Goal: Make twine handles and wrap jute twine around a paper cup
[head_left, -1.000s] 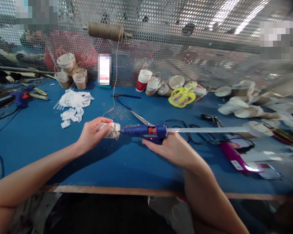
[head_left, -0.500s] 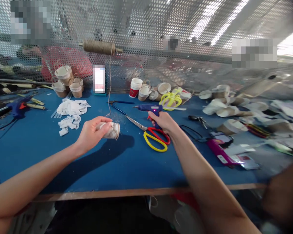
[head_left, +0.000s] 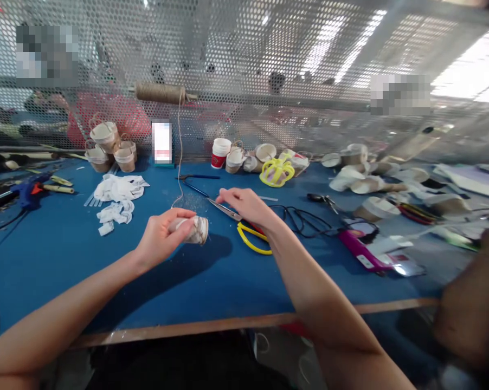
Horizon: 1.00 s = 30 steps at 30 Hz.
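My left hand is closed around a small pale paper cup tipped on its side, its rim facing right. Brown twine hangs from a spool on the mesh and runs down to this hand. My right hand hovers above the scissors with its fingers stretched leftward, and nothing shows in them. Red and yellow handles of the scissors are partly covered by that hand. The glue gun is out of sight; a pale glue stick shows just behind the hand.
Blue pliers lie beyond the scissors. White scraps are at left, near another blue glue gun. Stacked cups, a red-and-white cup and a yellow ribbon bow stand along the mesh. A black cable lies right.
My right hand has let go of the blue glue gun and shifted left. My left hand still grips the cup, now a little further right. The view has tilted slightly.
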Motion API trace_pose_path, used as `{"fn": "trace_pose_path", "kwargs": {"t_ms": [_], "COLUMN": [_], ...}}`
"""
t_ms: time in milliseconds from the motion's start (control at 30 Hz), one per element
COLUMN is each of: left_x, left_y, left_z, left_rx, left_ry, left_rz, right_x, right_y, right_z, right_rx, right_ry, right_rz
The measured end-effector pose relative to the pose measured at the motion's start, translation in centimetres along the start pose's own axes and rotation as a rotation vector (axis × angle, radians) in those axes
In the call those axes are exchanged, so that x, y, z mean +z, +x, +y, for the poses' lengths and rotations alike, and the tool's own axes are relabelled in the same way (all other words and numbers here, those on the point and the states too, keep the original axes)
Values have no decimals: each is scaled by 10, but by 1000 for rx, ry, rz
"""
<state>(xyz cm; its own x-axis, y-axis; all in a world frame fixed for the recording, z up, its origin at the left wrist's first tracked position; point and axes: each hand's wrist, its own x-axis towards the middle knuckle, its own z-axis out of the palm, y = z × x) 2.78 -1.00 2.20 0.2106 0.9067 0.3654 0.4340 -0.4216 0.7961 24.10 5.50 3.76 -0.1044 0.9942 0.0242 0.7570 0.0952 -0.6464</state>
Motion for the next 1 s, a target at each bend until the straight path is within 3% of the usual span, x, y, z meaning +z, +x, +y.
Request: {"fn": "trace_pose_path", "kwargs": {"t_ms": [133, 233, 400, 567, 767, 1000], "left_x": [1, 0, -1, 2, 2, 0], "left_y": [-6, -9, -8, -6, -6, -6], "left_z": [3, 4, 3, 6, 8, 2], "left_rx": [88, 137, 68, -118, -208, -340], "left_ry": [-11, -2, -60, -241, -309, -402], "left_rz": [-88, -164, -151, -111, -95, -119], "right_x": [19, 35, 44, 43, 43, 35], "right_y": [-24, -34, -39, -42, -43, -44], "right_z": [-25, -27, -27, -30, -28, -26], "right_rx": [-210, -156, -120, -71, -107, -247], "right_ry": [394, 701, 1078, 1206, 1134, 824], "right_rz": [-507, -662, -608, -548, -469, -301]}}
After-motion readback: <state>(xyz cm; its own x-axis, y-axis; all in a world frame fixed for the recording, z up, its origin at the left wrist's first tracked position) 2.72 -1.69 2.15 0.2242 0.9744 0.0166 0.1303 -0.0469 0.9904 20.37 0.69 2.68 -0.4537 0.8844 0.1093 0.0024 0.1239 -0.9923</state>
